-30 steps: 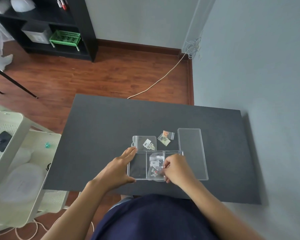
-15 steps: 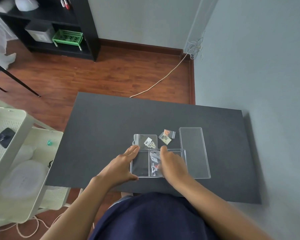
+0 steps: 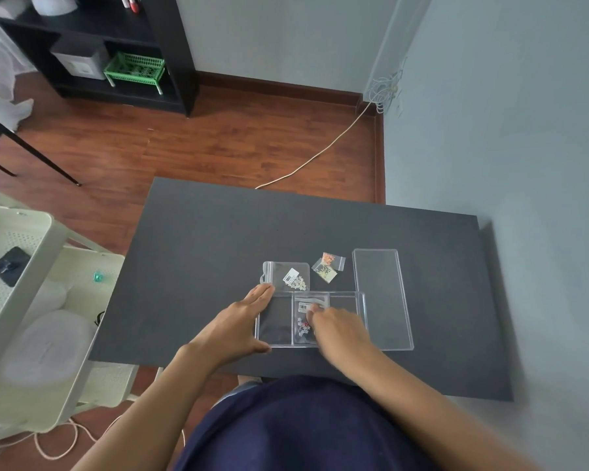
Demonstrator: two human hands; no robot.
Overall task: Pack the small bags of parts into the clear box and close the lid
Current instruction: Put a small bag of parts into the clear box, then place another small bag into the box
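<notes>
A clear box (image 3: 274, 326) lies open on the black table (image 3: 218, 253), split by a divider. My left hand (image 3: 242, 317) holds its left end between thumb and fingers. My right hand (image 3: 340, 326) rests flat over the right compartment, fingertips pressing on a small bag of parts (image 3: 304, 322) that lies inside. Just behind the box lies a larger bag (image 3: 288, 275) with pale parts. Two tiny bags, one orange (image 3: 334, 259) and one yellowish (image 3: 324, 270), lie further right. The clear lid (image 3: 381, 297) lies flat, right of the box.
A cream trolley (image 3: 24, 300) stands left of the table. A grey wall (image 3: 524, 164) runs close along the right. A cord (image 3: 320, 151) crosses the wood floor behind, and a black shelf (image 3: 123, 62) with a green basket stands at back left.
My right hand went from pinching the bag above the box to lying flat on it inside the right compartment. My left hand kept its hold on the box.
</notes>
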